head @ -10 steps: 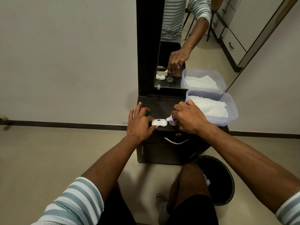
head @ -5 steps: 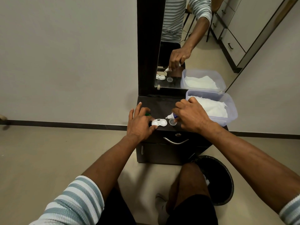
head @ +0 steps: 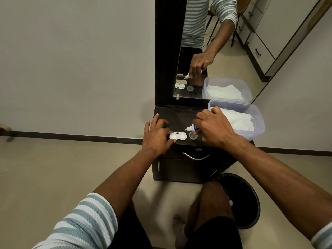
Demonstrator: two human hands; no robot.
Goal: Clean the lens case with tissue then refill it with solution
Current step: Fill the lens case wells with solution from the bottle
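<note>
A white two-well lens case (head: 178,136) lies open on the dark cabinet top (head: 177,116). My left hand (head: 158,137) rests beside it, thumb tip pressing the case's left edge, fingers spread. A green cap (head: 165,126) peeks out from under those fingers. My right hand (head: 213,128) grips a small white solution bottle (head: 191,128), tilted with its nozzle pointing left, just above and right of the case. A clear round cap (head: 193,136) lies on the top right of the case, below the bottle.
A clear plastic tub (head: 258,123) holding white tissue stands at the right of the cabinet top. A mirror (head: 206,51) rises behind. A black bin (head: 249,194) sits on the floor at the right. A drawer handle (head: 195,156) faces me.
My right hand lifted the bottle up and slightly right, off the case's right side, uncovering the clear cap on the cabinet top. My left hand stayed put.
</note>
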